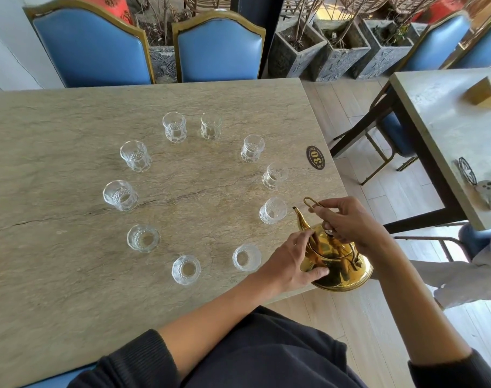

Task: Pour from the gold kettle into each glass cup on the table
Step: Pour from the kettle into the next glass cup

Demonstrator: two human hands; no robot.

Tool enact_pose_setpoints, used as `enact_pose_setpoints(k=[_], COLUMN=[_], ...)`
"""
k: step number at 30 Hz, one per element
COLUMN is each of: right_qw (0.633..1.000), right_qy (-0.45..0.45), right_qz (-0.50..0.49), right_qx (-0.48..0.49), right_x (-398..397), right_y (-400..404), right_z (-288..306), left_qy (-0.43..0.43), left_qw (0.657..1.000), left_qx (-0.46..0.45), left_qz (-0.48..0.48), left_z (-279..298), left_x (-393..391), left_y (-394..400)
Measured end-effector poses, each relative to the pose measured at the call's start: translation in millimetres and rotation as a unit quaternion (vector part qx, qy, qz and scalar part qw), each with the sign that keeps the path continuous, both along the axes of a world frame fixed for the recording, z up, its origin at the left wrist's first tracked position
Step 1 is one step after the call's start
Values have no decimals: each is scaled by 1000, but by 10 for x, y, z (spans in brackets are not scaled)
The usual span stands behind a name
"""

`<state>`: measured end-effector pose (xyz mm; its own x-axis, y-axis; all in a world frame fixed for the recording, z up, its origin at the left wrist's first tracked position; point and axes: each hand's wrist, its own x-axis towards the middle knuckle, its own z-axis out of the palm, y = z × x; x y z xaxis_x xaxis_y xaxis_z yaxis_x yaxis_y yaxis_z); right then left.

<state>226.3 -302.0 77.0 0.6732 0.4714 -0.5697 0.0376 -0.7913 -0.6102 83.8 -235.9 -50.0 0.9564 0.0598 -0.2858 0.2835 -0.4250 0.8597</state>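
The gold kettle (338, 261) stands at the table's near right corner, its spout pointing up and left toward a glass cup (273, 210). My right hand (348, 222) grips the kettle's thin wire handle from above. My left hand (292, 261) rests against the kettle's left side, thumb along the body and fingers near the lid. Several clear cut-glass cups stand in a ring on the stone-look table (70, 275), among them a cup (246, 257) just left of my left hand and a far cup (174, 126).
A round "30" number plate (316, 157) lies near the table's right edge. Two blue chairs (219, 46) stand behind the table. A second table (446, 130) with small items is on the right, across a floor gap. Stone planters line the back.
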Motion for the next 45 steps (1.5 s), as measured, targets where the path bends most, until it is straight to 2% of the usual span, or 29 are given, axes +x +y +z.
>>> enact_pose_setpoints(k=[16,45], right_qw=[1000,1000], right_qy=[10,-5], right_qz=[-18,10], right_qx=[-3,-15], right_x=[-20,-72], right_y=[-28,-48], right_z=[5,12], left_qy=[-1,-2], left_qw=[1000,1000], left_qx=[-4,-6], left_qz=[1,12], left_z=[23,12], left_x=[-16,-92], left_y=[-18,-84])
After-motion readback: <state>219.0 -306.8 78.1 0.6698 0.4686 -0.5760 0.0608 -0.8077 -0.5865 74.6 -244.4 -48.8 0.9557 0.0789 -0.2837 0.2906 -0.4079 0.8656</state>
